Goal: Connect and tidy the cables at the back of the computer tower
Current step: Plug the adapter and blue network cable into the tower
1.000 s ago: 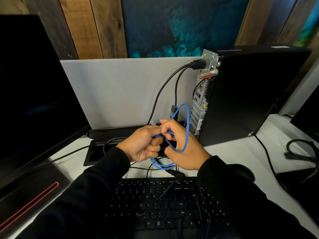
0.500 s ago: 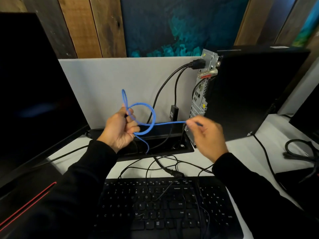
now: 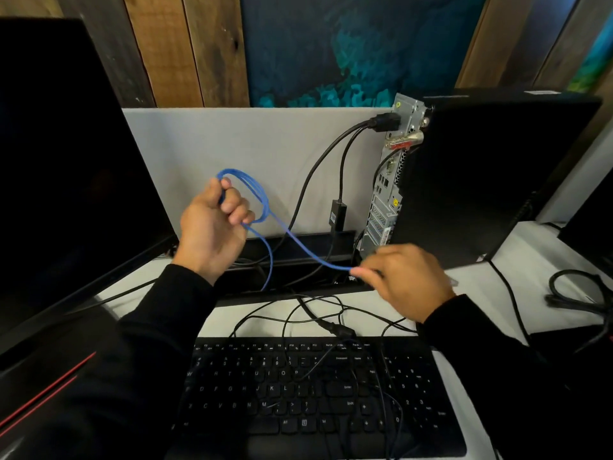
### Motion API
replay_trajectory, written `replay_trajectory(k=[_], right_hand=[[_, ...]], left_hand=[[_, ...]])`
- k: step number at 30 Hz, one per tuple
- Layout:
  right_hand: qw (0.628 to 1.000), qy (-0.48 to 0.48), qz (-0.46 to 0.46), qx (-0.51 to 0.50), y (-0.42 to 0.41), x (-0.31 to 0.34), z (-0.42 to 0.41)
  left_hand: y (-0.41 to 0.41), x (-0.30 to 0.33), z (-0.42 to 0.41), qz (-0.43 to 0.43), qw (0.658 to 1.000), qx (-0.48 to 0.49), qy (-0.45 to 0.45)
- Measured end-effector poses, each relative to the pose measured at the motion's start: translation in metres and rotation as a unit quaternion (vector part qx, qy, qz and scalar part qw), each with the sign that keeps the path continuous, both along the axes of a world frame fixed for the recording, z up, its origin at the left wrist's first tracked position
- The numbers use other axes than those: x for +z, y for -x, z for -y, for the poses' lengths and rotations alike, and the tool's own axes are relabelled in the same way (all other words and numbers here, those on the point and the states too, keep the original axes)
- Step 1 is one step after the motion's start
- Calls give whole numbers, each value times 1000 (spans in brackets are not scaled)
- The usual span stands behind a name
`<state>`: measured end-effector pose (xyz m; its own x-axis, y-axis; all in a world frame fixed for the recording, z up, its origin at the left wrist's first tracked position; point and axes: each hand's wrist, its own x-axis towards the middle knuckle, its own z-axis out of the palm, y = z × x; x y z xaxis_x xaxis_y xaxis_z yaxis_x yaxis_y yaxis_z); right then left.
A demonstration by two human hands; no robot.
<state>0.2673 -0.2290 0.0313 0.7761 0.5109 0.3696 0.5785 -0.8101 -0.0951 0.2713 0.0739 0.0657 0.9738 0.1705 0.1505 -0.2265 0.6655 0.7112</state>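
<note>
A black computer tower (image 3: 491, 180) stands at the right, its metal back panel (image 3: 384, 200) facing left. Black cables (image 3: 318, 167) run from a plug near the panel's top down into a desk cable tray (image 3: 298, 257). My left hand (image 3: 212, 227) is raised and closed around a small coil of blue cable (image 3: 257, 200). One blue strand stretches down and right to my right hand (image 3: 404, 280), which pinches it just below the panel's lower end. Another blue strand drops into the tray.
A black keyboard (image 3: 298, 393) lies in front of me with thin black wires (image 3: 315, 313) tangled over it. A dark monitor (image 3: 66, 167) fills the left side. A grey divider (image 3: 238, 151) stands behind the tray. More black cable (image 3: 577, 290) loops at the far right.
My hands, together on the blue coil a second ago, have drawn apart. The left hand rose with the coil; the right hand pulled one strand toward the tower's base and dropped slightly.
</note>
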Motion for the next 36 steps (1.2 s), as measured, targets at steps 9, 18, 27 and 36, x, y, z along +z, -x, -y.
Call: replay_trajectory(k=[9,18,27,36], right_hand=[[968,-197,106,119,12,44,-35],[950,-300,27,80,15,50,-35],[988,-127,-80,-41,4,49,-21],[873,-403,-254,103,21,61,-41]], left_hand=[[31,-13,49,78,827,-11,-557],[31,-17,55,-7,946,-113,-305],[25,-22,34,-48,985,-105,-129],[27,-25,48,-57,982,-131,-120]])
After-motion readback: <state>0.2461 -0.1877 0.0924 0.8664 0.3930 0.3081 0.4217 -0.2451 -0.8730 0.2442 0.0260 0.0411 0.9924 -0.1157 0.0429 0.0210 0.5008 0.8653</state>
